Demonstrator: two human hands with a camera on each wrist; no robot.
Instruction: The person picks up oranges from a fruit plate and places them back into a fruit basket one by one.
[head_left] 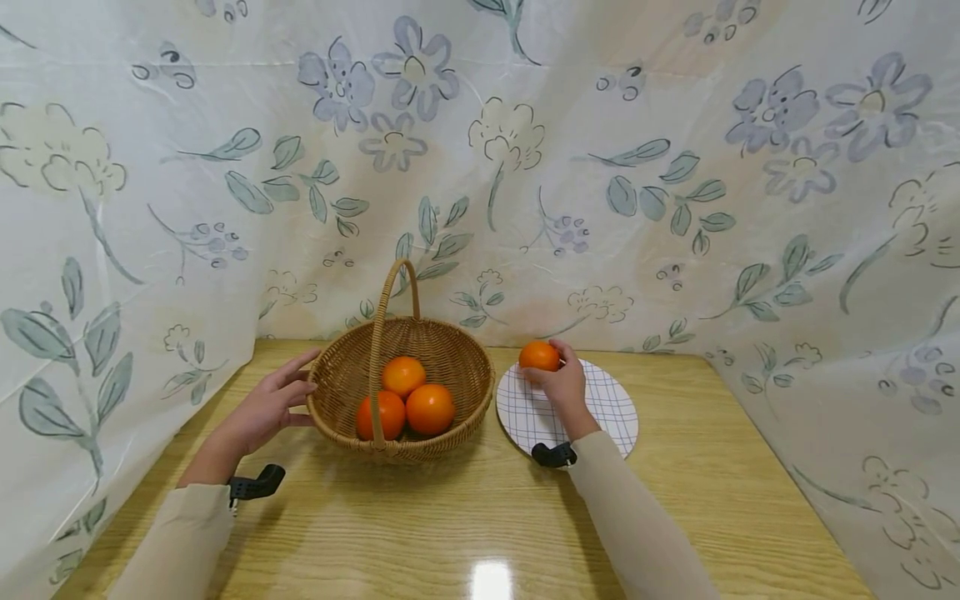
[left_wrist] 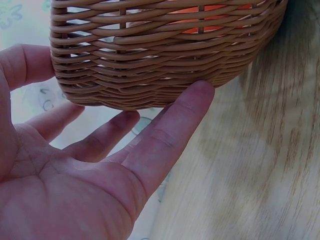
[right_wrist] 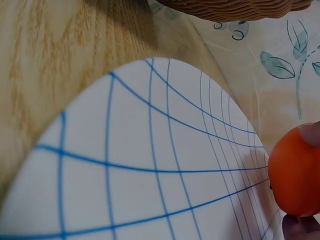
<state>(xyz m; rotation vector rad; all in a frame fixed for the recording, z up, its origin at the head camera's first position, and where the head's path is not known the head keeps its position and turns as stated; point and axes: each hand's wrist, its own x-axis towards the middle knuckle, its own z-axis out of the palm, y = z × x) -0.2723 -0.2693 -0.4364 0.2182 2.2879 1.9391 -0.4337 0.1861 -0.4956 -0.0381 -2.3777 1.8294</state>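
Observation:
A wicker basket (head_left: pixel 468 417) with a tall arched handle stands on the table, holding an orange (head_left: pixel 404 377), another orange (head_left: pixel 431 409) and a third orange (head_left: pixel 382 415). My left hand (head_left: pixel 268 407) is at the basket's left side, its fingers spread and mostly straight against the weave (left_wrist: pixel 150 75). To the right, my right hand (head_left: pixel 564 385) grips a single orange (head_left: pixel 538 357) between thumb and fingers, over the far left part of a round white plate (head_left: pixel 611 408) with blue grid lines. Whether this orange (right_wrist: pixel 295 172) touches the plate cannot be told.
The wooden table (head_left: pixel 420 533) carries both basket and plate, the plate just right of the basket. Flower-patterned cloth (head_left: pixel 525 183) hangs behind the table and along both sides. Each wrist wears a black camera mount, such as the left mount (head_left: pixel 257 483).

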